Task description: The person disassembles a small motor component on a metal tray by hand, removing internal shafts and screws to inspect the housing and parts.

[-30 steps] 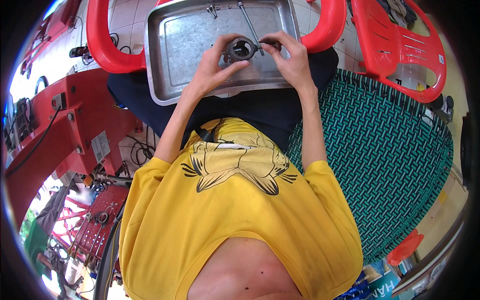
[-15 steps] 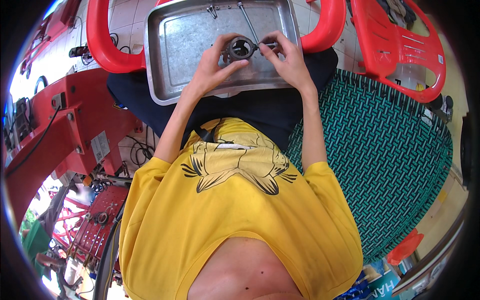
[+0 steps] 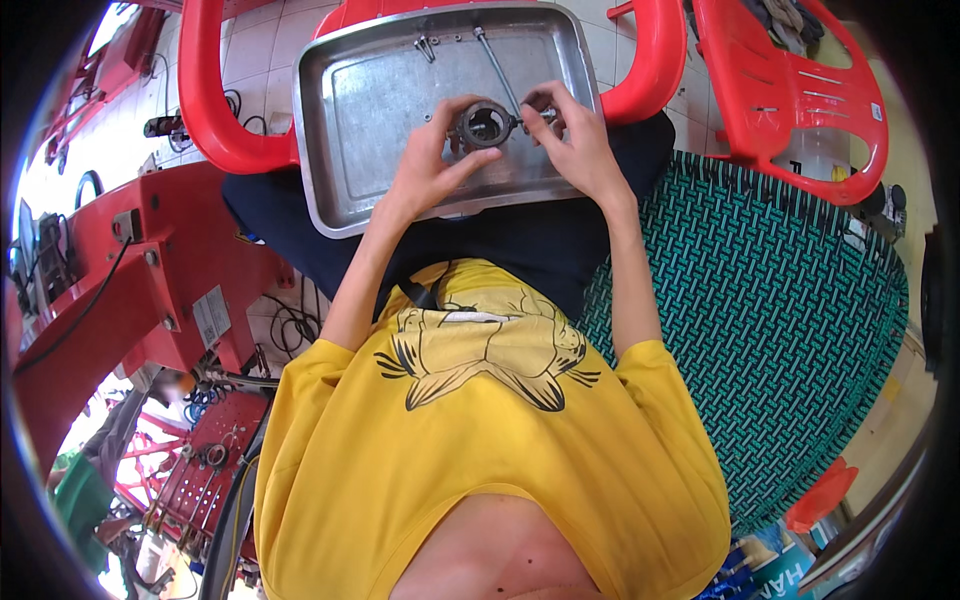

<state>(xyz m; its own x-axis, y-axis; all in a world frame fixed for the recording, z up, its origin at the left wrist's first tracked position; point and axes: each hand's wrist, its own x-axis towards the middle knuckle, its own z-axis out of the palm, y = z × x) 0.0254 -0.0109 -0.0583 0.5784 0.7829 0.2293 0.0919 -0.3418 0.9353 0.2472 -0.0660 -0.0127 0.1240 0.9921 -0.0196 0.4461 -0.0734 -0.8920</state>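
Note:
Over the metal tray [image 3: 375,185], my left hand [image 3: 437,160] grips a dark round metal ring-shaped part [image 3: 487,125] with an open middle. Its thumb lies along the near side and the fingers wrap the left side. My right hand [image 3: 568,138] pinches a small piece at the ring's right side, partly hidden by the fingers; it looks like a short bolt or stem. A long metal rod with a bolt-like head [image 3: 495,62] lies in the tray, its lower end close to my right fingers. Small bolts [image 3: 426,48] lie near the tray's far edge.
The tray rests by my dark-trousered lap, against a red plastic chair [image 3: 225,140]. Another red chair [image 3: 800,95] stands at the far right. A green and black woven seat [image 3: 760,340] is at my right. Red machinery [image 3: 150,260] stands at my left, with black cables [image 3: 295,325] on the floor.
The tray, hands and ring sit slightly lower in the picture, as the whole view has shifted. My right fingers have curled a little differently around the small piece; both grips stay.

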